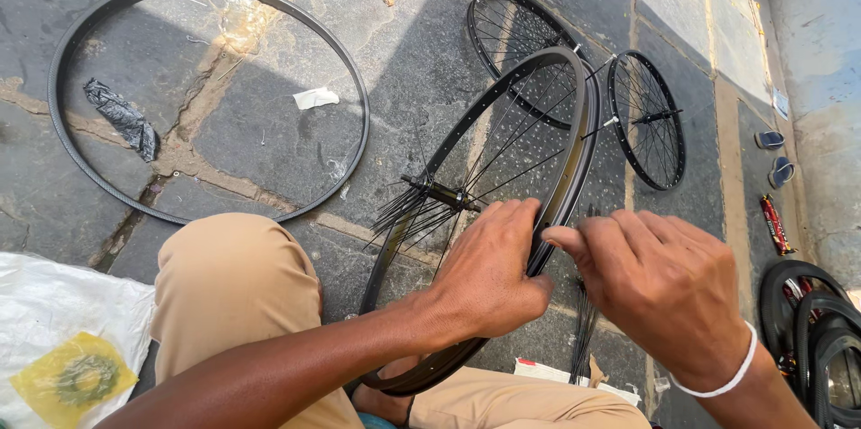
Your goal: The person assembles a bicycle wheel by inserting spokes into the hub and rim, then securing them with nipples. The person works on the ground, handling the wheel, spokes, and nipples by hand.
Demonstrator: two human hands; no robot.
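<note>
Against the rim [574, 138] — left hand [489, 272] grips closed, right hand [650, 281] pinches spokes [583, 330].

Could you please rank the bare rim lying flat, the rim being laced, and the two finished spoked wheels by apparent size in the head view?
1. Bare rim
2. Rim being laced, nearer the camera, so unsure
3. Two finished spoked wheels, alike

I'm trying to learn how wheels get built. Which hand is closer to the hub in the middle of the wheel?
Left. The left hand rests on the black rim, just beside the hub. The right hand is outside the rim, farther from the hub.
</note>
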